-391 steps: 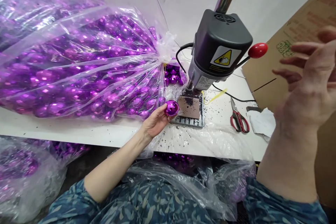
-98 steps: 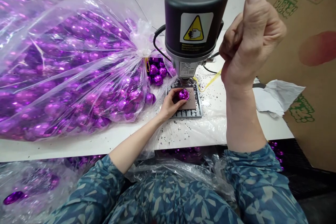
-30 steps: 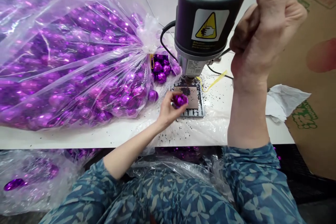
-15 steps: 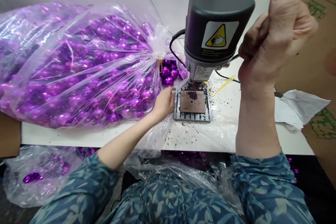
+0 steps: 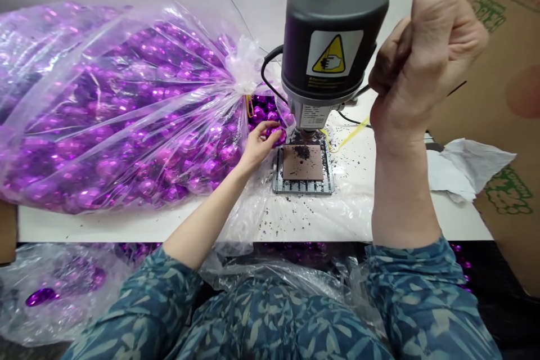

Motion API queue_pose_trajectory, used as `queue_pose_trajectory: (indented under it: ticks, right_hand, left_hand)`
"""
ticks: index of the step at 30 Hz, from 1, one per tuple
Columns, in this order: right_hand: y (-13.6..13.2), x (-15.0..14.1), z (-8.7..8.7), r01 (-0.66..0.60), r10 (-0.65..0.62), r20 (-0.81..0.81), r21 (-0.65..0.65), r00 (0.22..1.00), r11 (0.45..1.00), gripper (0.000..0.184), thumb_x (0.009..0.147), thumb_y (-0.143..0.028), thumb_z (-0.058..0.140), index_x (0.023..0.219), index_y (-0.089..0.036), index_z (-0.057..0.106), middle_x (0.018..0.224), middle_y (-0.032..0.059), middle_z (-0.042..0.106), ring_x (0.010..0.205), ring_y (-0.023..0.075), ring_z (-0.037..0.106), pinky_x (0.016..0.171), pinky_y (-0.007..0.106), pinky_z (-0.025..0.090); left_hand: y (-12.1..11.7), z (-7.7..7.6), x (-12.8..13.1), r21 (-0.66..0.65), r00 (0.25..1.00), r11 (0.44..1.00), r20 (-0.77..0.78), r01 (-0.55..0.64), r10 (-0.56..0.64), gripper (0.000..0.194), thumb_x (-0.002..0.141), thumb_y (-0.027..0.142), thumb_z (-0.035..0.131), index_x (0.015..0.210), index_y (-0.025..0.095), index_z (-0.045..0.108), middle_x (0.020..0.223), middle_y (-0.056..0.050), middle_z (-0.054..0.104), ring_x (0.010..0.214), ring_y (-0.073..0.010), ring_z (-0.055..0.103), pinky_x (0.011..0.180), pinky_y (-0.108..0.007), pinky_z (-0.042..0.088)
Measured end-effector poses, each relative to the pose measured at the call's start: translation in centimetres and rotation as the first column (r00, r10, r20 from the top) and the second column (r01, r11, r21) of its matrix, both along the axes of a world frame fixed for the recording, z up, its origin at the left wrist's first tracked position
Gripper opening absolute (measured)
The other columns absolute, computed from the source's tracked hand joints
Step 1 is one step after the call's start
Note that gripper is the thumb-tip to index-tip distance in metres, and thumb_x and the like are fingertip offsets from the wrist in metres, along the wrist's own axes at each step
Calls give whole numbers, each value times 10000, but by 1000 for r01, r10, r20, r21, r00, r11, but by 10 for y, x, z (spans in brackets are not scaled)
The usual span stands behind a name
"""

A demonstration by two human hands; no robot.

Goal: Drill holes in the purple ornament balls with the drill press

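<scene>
My left hand (image 5: 258, 145) has thumb and fingers closed round a shiny purple faceted bauble (image 5: 276, 135), by the open mouth of the bag where several more baubles (image 5: 264, 108) lie. My right hand (image 5: 430, 56) is a raised fist round the end of the drill press lever (image 5: 361, 91); its knob is hidden inside the fist. Between my hands stands the black drill press (image 5: 333, 17) with a yellow warning sticker. Below its chuck, a brown board (image 5: 310, 167) with a small hole and dark shavings lies on the slotted metal base (image 5: 295, 187).
A big clear bag of purple baubles (image 5: 126, 118) fills the left of the white table (image 5: 84, 228). At right are crumpled white paper (image 5: 468, 166) and a large cardboard box (image 5: 506, 124). A yellow strip (image 5: 352, 134) lies behind the base. Plastic bags (image 5: 76, 315) hang below the front edge.
My left hand has carried a bauble off the board, gone left to the bag's mouth, and now grips a bauble there. My right hand stays closed on the lever.
</scene>
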State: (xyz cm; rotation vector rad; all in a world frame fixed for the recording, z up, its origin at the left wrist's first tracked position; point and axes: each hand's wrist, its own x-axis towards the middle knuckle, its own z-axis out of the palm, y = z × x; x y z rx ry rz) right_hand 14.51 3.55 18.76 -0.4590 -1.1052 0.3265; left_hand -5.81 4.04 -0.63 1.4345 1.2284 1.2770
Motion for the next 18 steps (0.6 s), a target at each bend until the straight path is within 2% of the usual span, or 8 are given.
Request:
queue_pose_trajectory:
  ticks: [3, 6, 10, 14, 18]
  right_hand:
    - [1, -2, 0, -7, 7, -15, 5, 1000, 1000, 626, 677, -785, 572, 574, -286, 209, 425, -103, 210, 340, 44, 158, 324, 327, 138]
    - [2, -3, 0, -40, 42, -69, 26, 997, 999, 598, 667, -748, 625, 561, -294, 251, 416, -108, 218, 334, 50, 158, 323, 344, 131]
    - [-2, -2, 2, -89, 86, -90, -20, 992, 996, 598, 619, -742, 641, 559, -291, 253, 403, -121, 235, 324, 34, 178, 325, 310, 139]
    - [-7, -1, 4, -134, 128, -72, -75, 989, 988, 613, 574, -776, 615, 559, -278, 256, 402, -127, 268, 325, 19, 201, 340, 285, 149]
    - [-4, -1, 3, -111, 106, -93, -57, 990, 992, 659, 540, -815, 612, 572, -279, 229, 418, -129, 181, 327, 26, 187, 326, 296, 121]
  left_hand:
    - [-25, -5, 10, -94, 970, 980, 188, 175, -155, 393, 972, 506, 735, 1276, 264, 674, 1058, -64, 789, 931, -195, 761, 849, -391, 649]
    - [-32, -18, 22, -100, 954, 975, 249, 200, -170, 515, 898, 540, 819, 1285, 245, 651, 1134, -79, 797, 1006, -208, 772, 935, -422, 643]
    - [-29, -31, 31, -62, 961, 986, 238, 157, -138, 562, 839, 515, 878, 1269, 224, 664, 1212, -96, 783, 1136, -241, 749, 1071, -473, 593]
    - [-29, -33, 35, -48, 971, 987, 196, 152, -140, 589, 797, 443, 918, 1277, 216, 663, 1241, -108, 772, 1177, -274, 739, 1105, -507, 572]
    - [-36, -33, 41, -32, 977, 983, 126, 179, -174, 592, 784, 340, 918, 1290, 202, 644, 1271, -125, 763, 1191, -286, 741, 1118, -527, 574]
